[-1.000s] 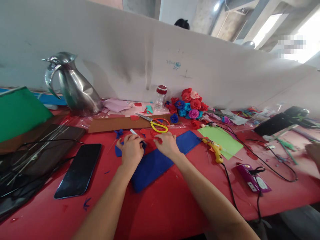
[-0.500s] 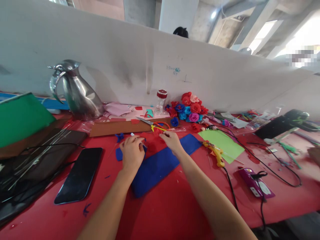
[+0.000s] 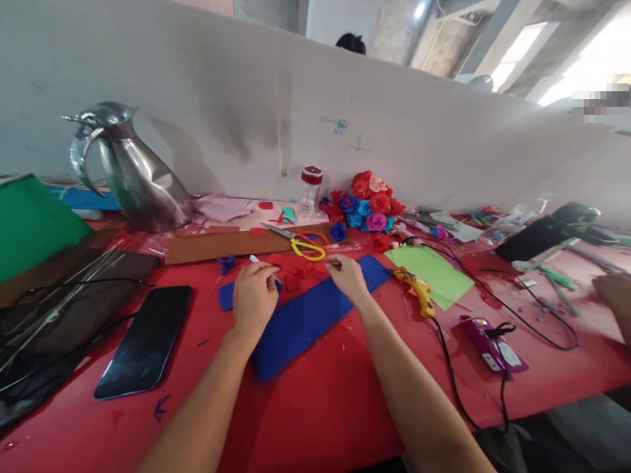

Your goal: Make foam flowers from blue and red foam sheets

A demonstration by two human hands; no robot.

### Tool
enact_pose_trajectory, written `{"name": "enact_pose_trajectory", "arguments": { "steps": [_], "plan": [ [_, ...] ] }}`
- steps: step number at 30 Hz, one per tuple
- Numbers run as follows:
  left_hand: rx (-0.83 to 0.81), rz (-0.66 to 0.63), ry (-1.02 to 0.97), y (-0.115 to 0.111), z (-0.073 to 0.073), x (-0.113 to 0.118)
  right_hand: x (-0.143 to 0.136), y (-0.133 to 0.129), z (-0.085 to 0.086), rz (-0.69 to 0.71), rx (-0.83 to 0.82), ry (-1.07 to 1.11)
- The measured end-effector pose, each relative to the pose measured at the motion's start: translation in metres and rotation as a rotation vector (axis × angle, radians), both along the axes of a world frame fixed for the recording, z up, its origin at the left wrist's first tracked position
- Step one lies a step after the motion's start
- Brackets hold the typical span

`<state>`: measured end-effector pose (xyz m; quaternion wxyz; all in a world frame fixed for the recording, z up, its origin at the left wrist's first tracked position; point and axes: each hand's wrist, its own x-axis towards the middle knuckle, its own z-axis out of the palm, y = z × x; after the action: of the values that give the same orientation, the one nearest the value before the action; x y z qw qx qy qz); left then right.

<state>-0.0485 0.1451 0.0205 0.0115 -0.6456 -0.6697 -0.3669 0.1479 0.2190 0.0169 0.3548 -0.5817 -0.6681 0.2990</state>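
My left hand [image 3: 254, 295] is closed, its thumb and fingers around a small dark blue piece of material [image 3: 277, 284], mostly hidden. My right hand [image 3: 349, 279] hovers over a long blue sheet [image 3: 300, 322], fingers curled and tips pressed together; I cannot make out anything between them. Just beyond its fingertips lie yellow-handled scissors [image 3: 300, 244], blades pointing left. Red scraps [image 3: 293, 269] are spread between the hands. A smaller blue piece [image 3: 225, 295] lies beside my left hand.
A yellow glue gun [image 3: 417, 294] lies on the right by a green sheet [image 3: 446, 279] and a purple power strip [image 3: 493, 345]. Fabric flowers [image 3: 372, 203] and a jar [image 3: 311, 190] stand behind. A steel jug [image 3: 133, 171] and phone [image 3: 145, 341] are left. Another person's hand [image 3: 614, 295] shows at right.
My right hand has drawn away to the right, and the scissors' yellow handles now show fully. My left hand has turned slightly, still closed. The view has shifted a little.
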Motion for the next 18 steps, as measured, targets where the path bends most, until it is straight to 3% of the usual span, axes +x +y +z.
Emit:
{"name": "enact_pose_trajectory", "arguments": {
  "steps": [4, 8, 10, 13, 16, 18],
  "plan": [
    [0.002, -0.002, 0.030, 0.000, -0.001, 0.001, 0.003, -0.004, -0.004, 0.084, 0.089, -0.277],
    [-0.006, -0.020, 0.034, -0.001, 0.000, 0.001, -0.003, -0.007, -0.006, 0.113, 0.134, -0.362],
    [-0.012, -0.021, 0.007, -0.001, 0.001, 0.000, -0.002, -0.006, -0.002, 0.110, 0.065, -0.236],
    [-0.012, -0.021, -0.136, -0.001, 0.005, 0.001, 0.004, -0.007, 0.012, 0.146, -0.133, 0.176],
    [-0.093, -0.142, -0.514, -0.003, 0.012, 0.006, 0.005, -0.015, 0.026, 0.290, -0.307, 0.600],
    [-0.226, -0.290, -0.864, -0.006, 0.017, 0.012, 0.001, -0.025, 0.032, 0.357, -0.396, 0.749]
  ]
}}
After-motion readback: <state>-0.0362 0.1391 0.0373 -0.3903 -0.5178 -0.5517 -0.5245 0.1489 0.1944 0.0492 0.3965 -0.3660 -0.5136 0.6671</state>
